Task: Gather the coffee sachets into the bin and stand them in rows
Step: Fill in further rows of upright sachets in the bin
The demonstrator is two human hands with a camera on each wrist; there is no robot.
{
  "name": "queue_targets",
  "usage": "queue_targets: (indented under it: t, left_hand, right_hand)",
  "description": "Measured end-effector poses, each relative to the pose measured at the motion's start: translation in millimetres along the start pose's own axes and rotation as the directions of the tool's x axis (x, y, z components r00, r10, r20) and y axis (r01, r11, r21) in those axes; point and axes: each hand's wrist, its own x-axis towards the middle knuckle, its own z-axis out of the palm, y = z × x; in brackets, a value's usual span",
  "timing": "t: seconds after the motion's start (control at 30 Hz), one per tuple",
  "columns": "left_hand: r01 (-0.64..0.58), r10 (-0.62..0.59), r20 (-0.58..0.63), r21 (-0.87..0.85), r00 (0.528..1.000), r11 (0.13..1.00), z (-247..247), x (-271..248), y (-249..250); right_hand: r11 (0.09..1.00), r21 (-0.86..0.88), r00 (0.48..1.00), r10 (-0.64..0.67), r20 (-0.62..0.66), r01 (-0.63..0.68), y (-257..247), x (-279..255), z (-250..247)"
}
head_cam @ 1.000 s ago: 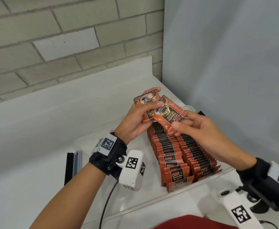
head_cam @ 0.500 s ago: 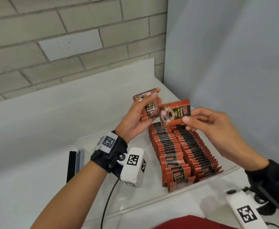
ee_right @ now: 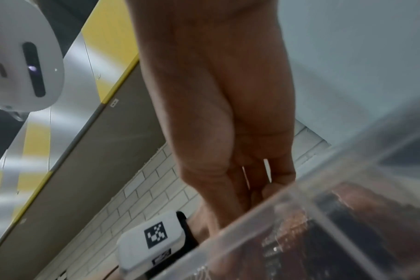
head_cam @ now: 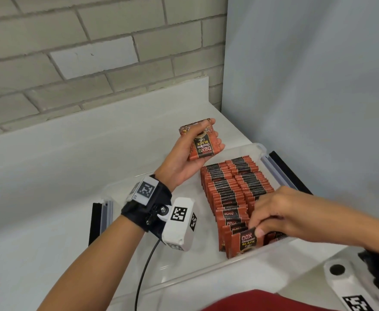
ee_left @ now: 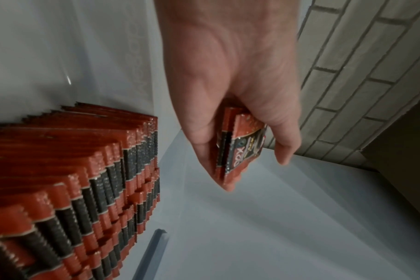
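Left hand (head_cam: pixel 185 162) gripped a small stack of sachets (head_cam: pixel 203 143), thumb across the front, fingers curled behind; held up above the far end of the bin (head_cam: pixel 246 261), clear of it. Left wrist view showed at least two packs (ee_left: pixel 240 145) in that stack, edges aligned, fingers wrapped round them.

Right hand (head_cam: pixel 280 212) was down inside the bin at its near end, thumb and fingertips pinching the top edge of the front sachet (head_cam: pixel 245 242), which stood upright just behind the bin's near wall, label facing the camera. Right wrist view was mostly blurred: hand (ee_right: pixel 228 113) reaching past the clear bin wall (ee_right: pixel 300 212), sachets only a dark red smear behind it.

Rows of sachets (head_cam: pixel 231 187) stood on edge in the right part of the bin, two rows side by side, running from near wall to far wall. Left part of the bin floor was bare. Bin sat on the white table (head_cam: pixel 49 221), against the corner where the brick wall (head_cam: pixel 71 52) met a grey panel (head_cam: pixel 318 86).
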Motion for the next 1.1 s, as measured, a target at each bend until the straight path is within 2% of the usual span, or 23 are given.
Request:
queue_targets:
  t: [0.17, 0.27, 0.4, 0.57, 0.93, 1.03, 1.1]
  left_hand:
    - [0.003, -0.003, -0.003, -0.013, 1.000, 1.000, 0, 0, 1]
    - [0.010, -0.010, -0.004, -0.013, 1.000, 1.000, -1, 0, -1]
    - [0.014, -0.014, -0.001, -0.019, 1.000, 1.000, -2, 1, 0]
    - [0.014, -0.014, 0.007, -0.030, 1.000, 0.999, -1, 1, -1]
    - [0.011, -0.011, -0.016, -0.004, 1.000, 1.000, -4, 1, -2]
    - [0.033, -0.032, -0.021, 0.044, 0.999, 0.998, -4, 2, -3]
    - [0.038, -0.036, -0.017, 0.086, 0.999, 0.996, -4, 2, -2]
  right_hand:
    - [0.996, -0.091, 1.000, -0.005, 0.023, 0.007, 3, 8, 6]
    - [0.990, -0.135, 0.999, 0.040, 0.010, -0.039, 6, 9, 9]
    - [0.992, -0.095, 0.996, 0.079, -0.037, -0.082, 5, 7, 12]
    - [0.991, -0.128, 0.999, 0.046, 0.001, -0.045, 5, 5, 11]
    - [0.997, -0.062, 0.999, 0.040, -0.006, -0.041, 9, 6, 13]
    - [0.999, 0.025, 0.999, 0.036, 0.015, -0.036, 8, 5, 8]
    - [0.993, 0.113, 0.998, 0.032, -0.058, -0.025, 5, 4, 1]
